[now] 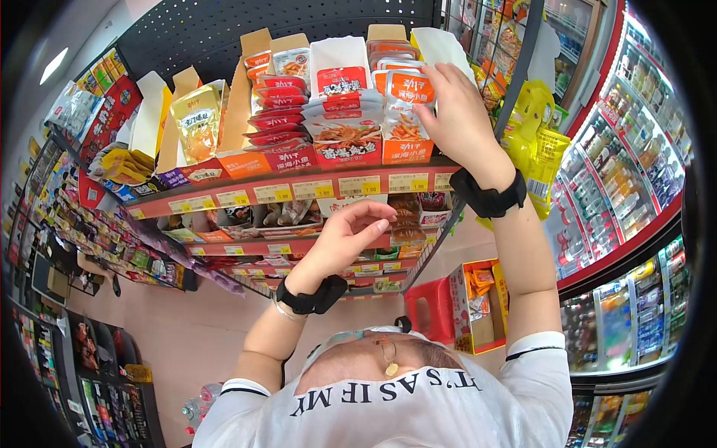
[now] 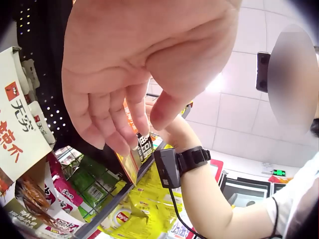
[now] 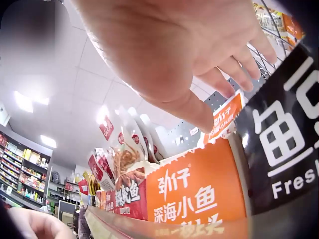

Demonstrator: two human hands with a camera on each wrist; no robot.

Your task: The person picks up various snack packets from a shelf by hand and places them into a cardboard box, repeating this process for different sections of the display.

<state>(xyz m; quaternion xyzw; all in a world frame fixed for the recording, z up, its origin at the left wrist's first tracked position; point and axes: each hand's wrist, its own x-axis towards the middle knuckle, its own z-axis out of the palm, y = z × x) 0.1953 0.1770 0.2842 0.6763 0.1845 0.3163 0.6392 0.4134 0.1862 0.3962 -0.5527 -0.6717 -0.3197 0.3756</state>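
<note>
The person is wearing a lettered white shirt (image 1: 418, 418), and a black band (image 1: 489, 196) is circling each wrist. The left hand (image 1: 343, 237) is hovering just in front of the front edge of the shelf (image 1: 154, 208), its fingers bending loosely and grasping nothing. Price tags (image 1: 360, 185) are lining that edge. The right hand (image 1: 464, 123) is hanging over the front right corner, released, its fingers extending and its thumb lying right by an orange packet (image 1: 408, 88); whether the two are touching, I am not able to tell. The orange packet is standing in an orange box (image 1: 407, 151) near that corner, with more packets lining up behind it. In the right wrist view, a black box (image 3: 286, 134) is standing beside the orange box, nearer the right edge. On the other side, a red box (image 1: 349, 153) is sitting at the front edge, and farther left, red packets (image 1: 276, 138) are overlapping in a row. A gold packet (image 1: 196, 123) is leaning toward the front left corner. Yellow bags (image 1: 532, 123) are hanging past the right edge. A carton (image 1: 460, 313) is resting on the floor. Behind the back edge, a pegboard (image 1: 224, 33) is rising; off to the right, a cooler (image 1: 612, 149) is holding drinks.
</note>
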